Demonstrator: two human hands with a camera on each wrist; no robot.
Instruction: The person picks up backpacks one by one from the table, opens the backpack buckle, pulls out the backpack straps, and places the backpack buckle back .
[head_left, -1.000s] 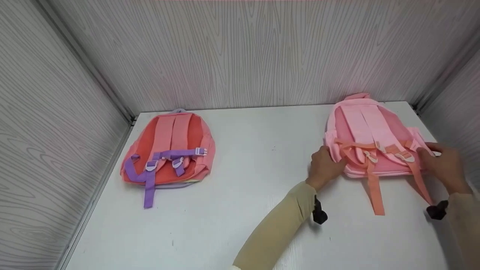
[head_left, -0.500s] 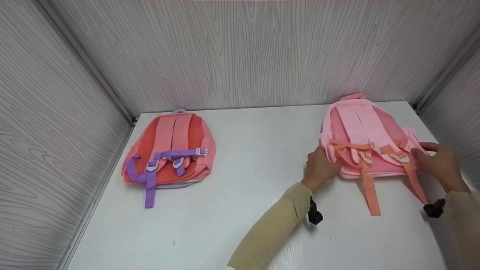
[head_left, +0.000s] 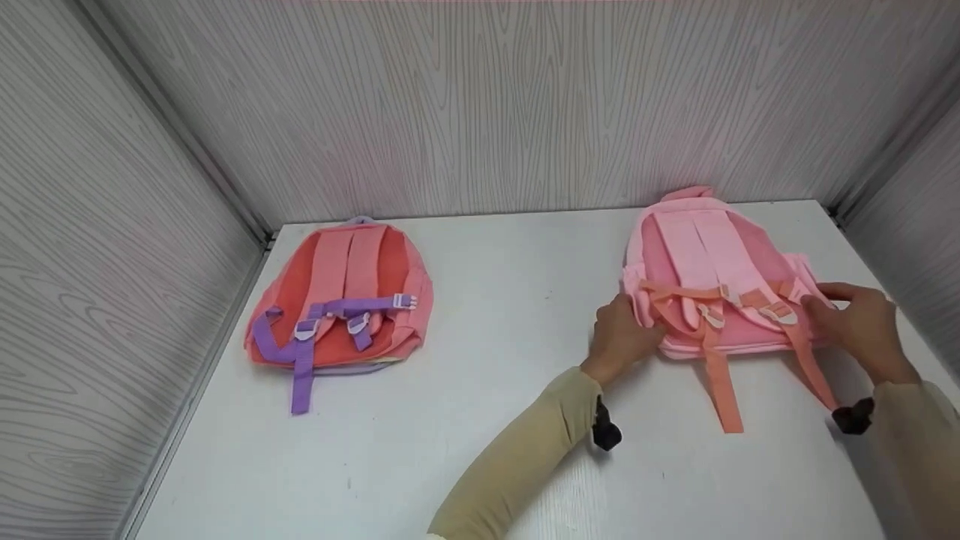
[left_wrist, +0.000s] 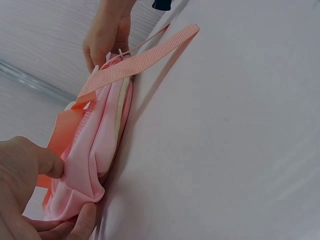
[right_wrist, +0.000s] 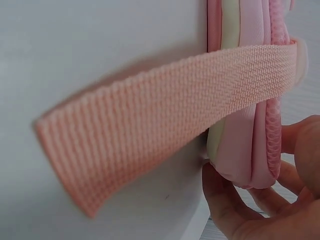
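A light pink backpack (head_left: 716, 255) lies strap side up at the right of the white table, its orange webbing straps (head_left: 722, 390) trailing toward the front. My left hand (head_left: 624, 337) grips its lower left side, thumb on top and fingers underneath, as the left wrist view shows on the pink fabric (left_wrist: 82, 175). On the opposite side my right hand (head_left: 862, 322) pinches the lower right edge. In the right wrist view, the fingers (right_wrist: 225, 200) curl round the bag's side, close to a loose orange strap (right_wrist: 165, 110).
A coral backpack (head_left: 337, 285) with purple straps lies on the table's left, also strap side up. Wood-grain panels (head_left: 480, 105) enclose the white table (head_left: 510, 420) at the back and both sides. A black wrist device (head_left: 606, 431) hangs under the left sleeve.
Both hands have shifted the pink backpack a little to the left along the table, keeping their grip. The coral backpack stays in place.
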